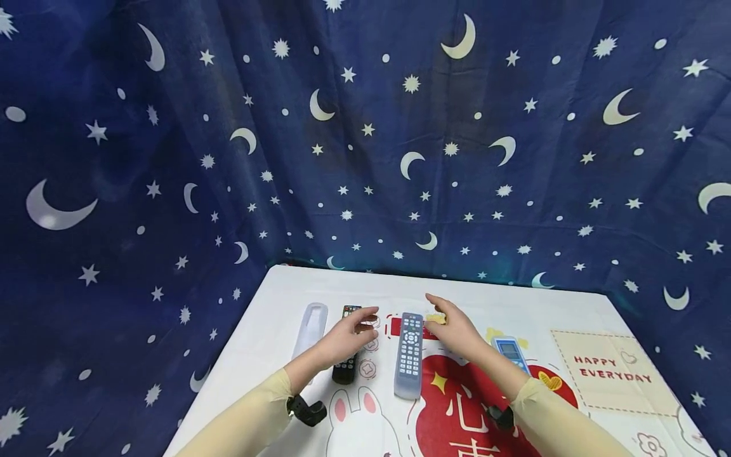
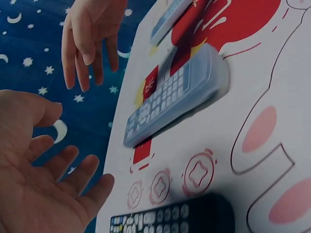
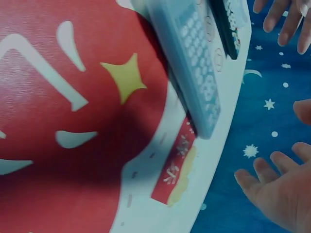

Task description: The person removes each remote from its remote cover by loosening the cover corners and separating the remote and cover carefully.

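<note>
A grey-blue remote control [image 1: 409,355], in what looks like a translucent sleeve, lies on the table between both hands. My left hand [image 1: 346,339] hovers over a black remote control [image 1: 344,371], fingers loosely bent and holding nothing. On the other side, my right hand [image 1: 454,327] is raised just right of the grey-blue remote, its palm turned inward and nothing in it. The left wrist view shows the grey-blue remote [image 2: 177,94] beyond the spread left fingers [image 2: 80,177]. In the right wrist view, the right fingers [image 3: 265,172] are apart from the remote [image 3: 187,63].
A translucent white remote sleeve [image 1: 310,330] lies at the table's left. Behind the right forearm is a white remote with a small screen [image 1: 511,352]. The printed tablecloth [image 1: 577,311] covers the table, and a dark blue star curtain [image 1: 365,127] hangs behind and beside it.
</note>
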A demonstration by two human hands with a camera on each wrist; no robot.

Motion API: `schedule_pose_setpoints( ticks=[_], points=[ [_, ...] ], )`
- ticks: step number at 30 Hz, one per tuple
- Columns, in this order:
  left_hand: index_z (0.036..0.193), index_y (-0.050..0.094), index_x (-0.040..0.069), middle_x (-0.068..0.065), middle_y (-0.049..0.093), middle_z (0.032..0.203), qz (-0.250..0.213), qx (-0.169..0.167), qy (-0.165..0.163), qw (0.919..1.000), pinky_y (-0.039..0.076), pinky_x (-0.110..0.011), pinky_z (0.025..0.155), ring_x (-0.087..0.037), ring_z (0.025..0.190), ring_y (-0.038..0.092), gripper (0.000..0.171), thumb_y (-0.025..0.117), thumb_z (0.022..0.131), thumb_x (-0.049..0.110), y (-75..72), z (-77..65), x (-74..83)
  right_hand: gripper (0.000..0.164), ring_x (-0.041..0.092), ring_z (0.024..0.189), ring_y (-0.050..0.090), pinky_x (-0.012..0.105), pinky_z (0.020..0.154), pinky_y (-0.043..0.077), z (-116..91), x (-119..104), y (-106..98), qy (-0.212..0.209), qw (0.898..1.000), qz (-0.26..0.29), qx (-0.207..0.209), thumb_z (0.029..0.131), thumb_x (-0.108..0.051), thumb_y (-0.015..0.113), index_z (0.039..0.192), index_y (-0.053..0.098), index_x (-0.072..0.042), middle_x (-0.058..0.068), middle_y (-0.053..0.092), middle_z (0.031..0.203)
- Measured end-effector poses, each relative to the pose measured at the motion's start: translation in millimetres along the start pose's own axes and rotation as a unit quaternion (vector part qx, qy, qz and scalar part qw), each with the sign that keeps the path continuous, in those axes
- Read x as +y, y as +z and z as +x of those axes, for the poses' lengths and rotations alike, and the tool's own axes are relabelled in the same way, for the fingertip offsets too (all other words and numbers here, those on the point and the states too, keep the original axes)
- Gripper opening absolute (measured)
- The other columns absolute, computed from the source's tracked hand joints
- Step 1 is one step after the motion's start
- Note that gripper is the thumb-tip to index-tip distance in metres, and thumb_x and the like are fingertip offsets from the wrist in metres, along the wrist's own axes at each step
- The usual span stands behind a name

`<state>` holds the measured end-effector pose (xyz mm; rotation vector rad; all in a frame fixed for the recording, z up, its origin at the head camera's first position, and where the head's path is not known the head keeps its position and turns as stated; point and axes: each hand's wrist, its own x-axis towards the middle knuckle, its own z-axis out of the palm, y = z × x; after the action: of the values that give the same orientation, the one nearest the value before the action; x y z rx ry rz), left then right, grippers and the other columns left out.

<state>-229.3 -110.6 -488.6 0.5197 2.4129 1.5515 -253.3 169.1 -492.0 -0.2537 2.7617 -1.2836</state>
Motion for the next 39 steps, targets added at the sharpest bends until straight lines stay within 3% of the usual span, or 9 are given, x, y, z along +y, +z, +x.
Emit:
schedule_pose_setpoints(
  ticks=[4, 7, 12, 16, 20, 29, 39],
  points=[
    [0.152, 0.046, 0.008, -0.017, 0.054, 0.143, -0.016, -0.008, -0.033, 0.9993, 0.050, -0.047, 0.102, -0.035, 0.129, 0.056, 0.056, 0.064, 0.101, 0.020, 12.6, 5.4, 0.0, 0.067, 0.042, 0.135, 0.047, 0.057, 0.108, 0.042, -4.5, 4.1, 5.6, 0.049, 0.997, 0.057, -0.021, 0.095, -0.018, 0.068, 0.155, 0.041, -0.005, 0.023, 0.048, 0.150],
    [0.151, 0.047, 0.006, -0.018, 0.056, 0.139, -0.040, -0.014, -0.077, 0.9961, 0.054, -0.048, 0.095, -0.033, 0.122, 0.059, 0.056, 0.067, 0.099, 0.020, 22.9, 9.4, -0.2, 0.068, 0.041, 0.125, 0.055, 0.054, 0.102, 0.049, -9.4, 5.2, 10.5, 0.107, 0.986, 0.119, -0.048, 0.095, -0.017, 0.068, 0.154, 0.039, 0.000, 0.025, 0.053, 0.142],
    [0.150, 0.045, 0.000, -0.017, 0.060, 0.130, -0.118, -0.033, -0.154, 0.9805, 0.057, -0.054, 0.086, -0.038, 0.115, 0.061, 0.059, 0.066, 0.097, 0.017, 38.3, 14.4, -2.4, 0.068, 0.039, 0.113, 0.062, 0.049, 0.090, 0.057, -14.8, 9.5, 18.5, 0.187, 0.959, 0.193, -0.086, 0.096, -0.018, 0.068, 0.152, 0.036, 0.005, 0.024, 0.059, 0.126],
    [0.151, 0.041, -0.002, -0.021, 0.059, 0.133, -0.159, -0.036, -0.191, 0.9680, 0.058, -0.057, 0.081, -0.043, 0.115, 0.061, 0.062, 0.063, 0.096, 0.015, 47.5, 20.2, -5.8, 0.069, 0.035, 0.105, 0.067, 0.046, 0.084, 0.060, -16.5, 16.2, 22.9, 0.213, 0.946, 0.224, -0.099, 0.097, -0.017, 0.068, 0.152, 0.035, 0.006, 0.024, 0.063, 0.120],
    [0.152, 0.037, -0.005, -0.022, 0.059, 0.129, -0.172, -0.035, -0.217, 0.9603, 0.060, -0.054, 0.076, -0.039, 0.107, 0.065, 0.063, 0.061, 0.097, 0.012, 56.5, 28.0, -10.3, 0.071, 0.028, 0.094, 0.071, 0.043, 0.080, 0.061, -16.9, 22.0, 26.9, 0.226, 0.937, 0.244, -0.108, 0.097, -0.017, 0.069, 0.153, 0.032, 0.007, 0.021, 0.065, 0.114],
    [0.146, 0.044, -0.006, -0.017, 0.064, 0.104, -0.138, -0.021, -0.243, 0.9598, 0.062, -0.046, 0.072, -0.033, 0.090, 0.069, 0.056, 0.062, 0.094, 0.005, 69.9, 42.7, -15.0, 0.062, 0.025, 0.082, 0.072, 0.040, 0.074, 0.062, -9.5, 30.9, 34.4, 0.231, 0.936, 0.247, -0.102, 0.098, -0.012, 0.068, 0.148, 0.039, 0.009, 0.019, 0.067, 0.104],
    [0.136, 0.054, -0.006, -0.014, 0.066, 0.092, -0.082, -0.003, -0.228, 0.9702, 0.062, -0.045, 0.069, -0.030, 0.079, 0.070, 0.044, 0.063, 0.093, -0.003, 79.7, 46.7, -15.3, 0.057, 0.025, 0.076, 0.073, 0.038, 0.069, 0.062, -5.6, 35.6, 42.2, 0.227, 0.940, 0.240, -0.085, 0.095, -0.008, 0.071, 0.143, 0.045, 0.009, 0.019, 0.068, 0.100]
  ],
)
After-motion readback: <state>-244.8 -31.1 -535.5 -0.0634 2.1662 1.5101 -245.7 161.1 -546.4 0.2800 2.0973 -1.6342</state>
